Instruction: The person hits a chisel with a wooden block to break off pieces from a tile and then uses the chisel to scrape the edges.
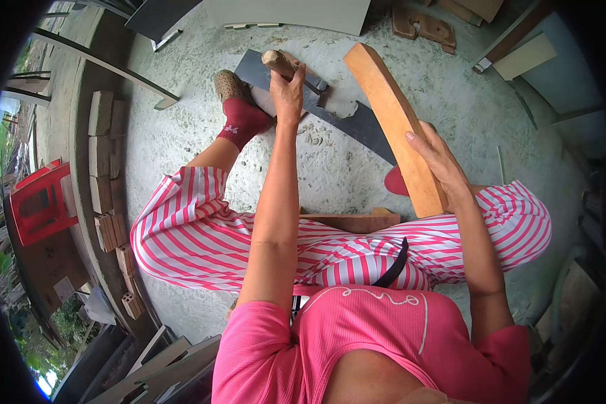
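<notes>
My left hand [288, 94] is wrapped round a tool with a thick wooden handle [276, 60], whose end points up towards me. Its dark metal head [315, 86] is just to the right of my fingers and overlaps a long dark grey board [363, 128] on the floor. A long, slightly curved wooden beam [390, 111] stands slanted on my right, its lower end by my thigh. My right hand [441, 158] grips its lower half, thumb across the near face. Another wooden piece [350, 222] lies in front of my lap, partly hidden by my striped trousers.
Brown wooden offcuts [424, 28] lie on the concrete floor at the back. Bricks [104, 168] line a low ledge on the left, with a red plastic chair [40, 202] beyond. Panels [532, 57] lean at the back right. My left foot wears a clog [230, 86] beside the grey board.
</notes>
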{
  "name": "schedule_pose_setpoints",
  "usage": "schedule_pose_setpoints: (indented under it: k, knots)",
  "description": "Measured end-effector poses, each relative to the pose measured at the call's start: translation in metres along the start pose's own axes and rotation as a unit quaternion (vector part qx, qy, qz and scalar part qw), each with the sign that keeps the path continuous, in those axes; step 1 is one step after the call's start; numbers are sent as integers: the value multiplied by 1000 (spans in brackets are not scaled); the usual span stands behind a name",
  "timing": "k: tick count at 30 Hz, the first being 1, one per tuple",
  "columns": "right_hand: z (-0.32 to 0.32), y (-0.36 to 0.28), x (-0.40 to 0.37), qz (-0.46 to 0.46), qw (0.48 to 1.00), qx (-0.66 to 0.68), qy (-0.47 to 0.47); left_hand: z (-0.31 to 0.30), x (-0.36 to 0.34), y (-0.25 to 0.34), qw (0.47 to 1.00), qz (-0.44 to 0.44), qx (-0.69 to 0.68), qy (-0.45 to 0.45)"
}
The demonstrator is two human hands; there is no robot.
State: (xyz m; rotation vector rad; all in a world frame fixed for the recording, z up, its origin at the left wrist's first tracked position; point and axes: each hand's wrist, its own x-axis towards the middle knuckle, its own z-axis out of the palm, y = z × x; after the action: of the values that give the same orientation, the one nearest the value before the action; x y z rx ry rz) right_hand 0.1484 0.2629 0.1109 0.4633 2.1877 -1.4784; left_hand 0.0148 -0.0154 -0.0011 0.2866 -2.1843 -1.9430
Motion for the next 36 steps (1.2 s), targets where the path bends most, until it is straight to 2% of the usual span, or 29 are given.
schedule_pose_setpoints:
  k: [2,4,8,9,10,11,12,14,15,17,19,20,21,23,25,27,33,35,36]
  knots:
    - [-3,-8,8,-28,999,-44,14,2,2,-1,1000,13,17,7]
    - [-8,-71,3,-58,991,15,-121,3,2,-1,998,36,51,16]
    - [-22,-179,4,-188,969,63,-150,9,-2,0,996,40,75,35]
    - [-26,-203,5,-189,969,62,-149,9,-1,1,996,40,74,36]
    - [-31,-224,7,-288,902,151,-284,11,-1,1,996,38,74,38]
    - [-35,-241,10,-373,800,233,-409,12,-1,2,996,35,75,40]
    - [-40,-253,15,-373,800,231,-409,13,-2,4,996,35,72,41]
    - [-42,-271,25,-321,855,77,-399,14,-2,7,996,41,79,32]
    - [-30,-261,35,-321,855,75,-401,15,-2,8,996,40,79,34]
    - [13,-211,58,-119,960,6,-253,16,-5,9,993,40,101,34]
    - [31,-164,68,-100,964,4,-248,18,-8,10,997,59,-5,40]
    - [33,-157,73,-83,967,-3,-240,19,-4,2,995,85,3,43]
    - [32,-171,71,-87,966,-14,-244,20,-1,-9,992,108,11,56]
    - [32,-198,44,-60,967,30,-245,14,-5,12,997,27,66,28]
    - [18,-222,36,-94,967,61,-231,17,-3,13,995,58,64,45]
    - [5,-227,37,-108,961,93,-237,18,-7,19,995,35,85,29]
    - [3,-227,35,-57,904,179,-385,18,-9,19,996,11,87,24]
    - [25,-169,54,22,959,39,-280,19,-12,22,997,9,76,22]
    - [22,-164,51,18,959,39,-279,20,-17,25,997,48,66,13]
